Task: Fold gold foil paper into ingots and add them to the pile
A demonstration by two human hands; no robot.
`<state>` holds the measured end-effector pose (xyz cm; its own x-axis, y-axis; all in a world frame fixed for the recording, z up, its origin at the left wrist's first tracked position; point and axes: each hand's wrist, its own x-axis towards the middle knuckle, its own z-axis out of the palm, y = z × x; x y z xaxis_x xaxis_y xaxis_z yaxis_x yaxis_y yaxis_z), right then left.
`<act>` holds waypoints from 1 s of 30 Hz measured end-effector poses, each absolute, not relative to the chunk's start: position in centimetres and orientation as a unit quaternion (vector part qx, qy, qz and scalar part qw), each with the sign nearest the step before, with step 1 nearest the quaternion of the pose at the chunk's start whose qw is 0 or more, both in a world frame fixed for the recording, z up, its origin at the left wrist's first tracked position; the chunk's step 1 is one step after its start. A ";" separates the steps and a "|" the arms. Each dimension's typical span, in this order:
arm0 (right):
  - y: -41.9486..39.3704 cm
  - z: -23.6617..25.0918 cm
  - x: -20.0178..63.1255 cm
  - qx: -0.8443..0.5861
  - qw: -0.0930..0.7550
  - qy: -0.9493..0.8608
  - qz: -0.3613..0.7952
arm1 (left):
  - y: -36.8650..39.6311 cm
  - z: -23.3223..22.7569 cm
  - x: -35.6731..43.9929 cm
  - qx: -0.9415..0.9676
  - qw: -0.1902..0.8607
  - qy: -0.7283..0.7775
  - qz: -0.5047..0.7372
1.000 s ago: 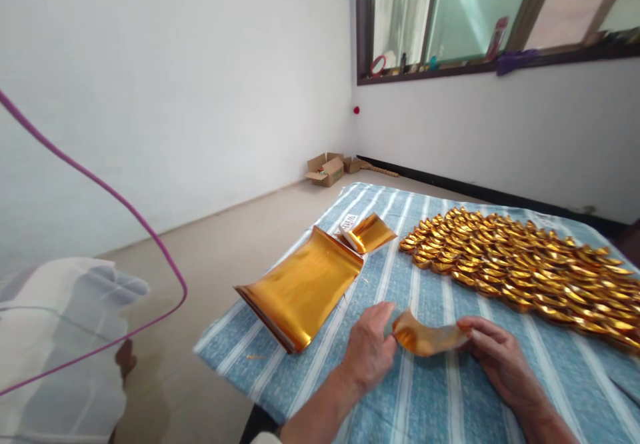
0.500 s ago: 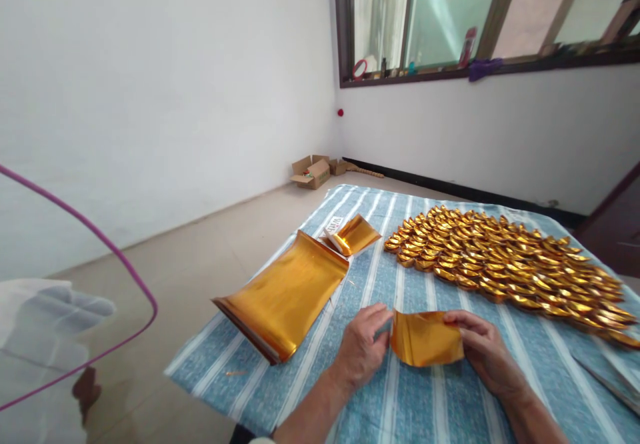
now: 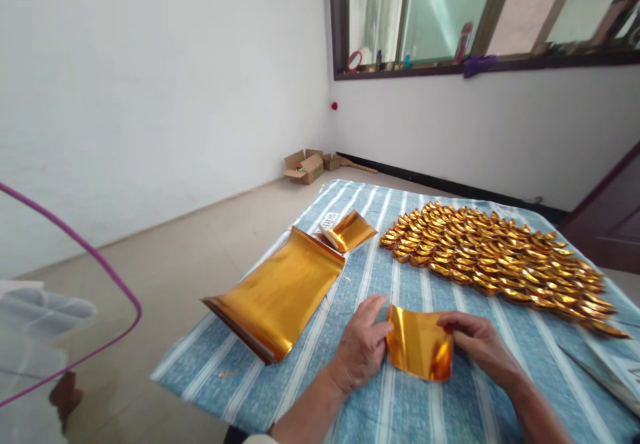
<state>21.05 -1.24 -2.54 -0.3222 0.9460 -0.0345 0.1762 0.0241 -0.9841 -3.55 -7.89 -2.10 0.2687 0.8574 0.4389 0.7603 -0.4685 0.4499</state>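
My left hand (image 3: 360,347) and my right hand (image 3: 480,343) hold one small gold foil sheet (image 3: 419,343) between them, low over the blue striped cloth (image 3: 400,404). The left fingers pinch its left edge, the right fingers its upper right edge. The sheet is bent into a curve. A thick stack of gold foil sheets (image 3: 277,292) lies curled on the cloth just left of my left hand. Beyond it sits a smaller gold foil pack (image 3: 350,231) with a white label.
Several folded gold paper ingots (image 3: 493,254) lie in rows across the far right of the cloth. A purple-rimmed mesh cover (image 3: 60,337) stands at the left. Open cardboard boxes (image 3: 305,165) sit in the far corner under a window (image 3: 475,11).
The gold sheet between my hands went from a narrow curled strip to a broader, flatter sheet. My view shifted right, so everything slid slightly left in the picture.
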 end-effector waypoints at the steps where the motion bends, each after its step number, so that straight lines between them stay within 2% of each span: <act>1: -1.3 -2.4 21.1 -0.460 0.357 -0.634 0.509 | -7.9 -2.2 -3.6 0.796 0.077 0.508 0.321; 7: -2.1 -1.9 22.4 -0.442 0.315 -0.757 0.363 | -7.5 -2.1 -3.7 0.802 0.092 0.505 0.304; 13: -2.9 -1.3 23.5 -0.444 0.252 -0.809 0.291 | -7.0 -1.4 -3.3 0.802 0.109 0.502 0.305; 18: -3.3 -0.8 23.6 -0.441 0.199 -0.850 0.207 | -6.4 -0.4 -2.5 0.803 0.124 0.524 0.255; 26: -2.5 -1.3 24.7 -0.400 0.285 -0.865 0.101 | -2.9 -1.4 -1.1 0.818 0.121 0.466 0.316; 30: -2.2 -1.8 25.0 -0.389 0.266 -0.877 0.093 | -2.4 -1.7 -1.2 0.822 0.121 0.463 0.308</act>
<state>24.95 -2.16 -1.79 -0.5552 0.7325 0.3939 0.6331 0.6793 -0.3710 -1.20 -2.43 -1.71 0.3818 0.8359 0.3942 0.6868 -0.5421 0.4843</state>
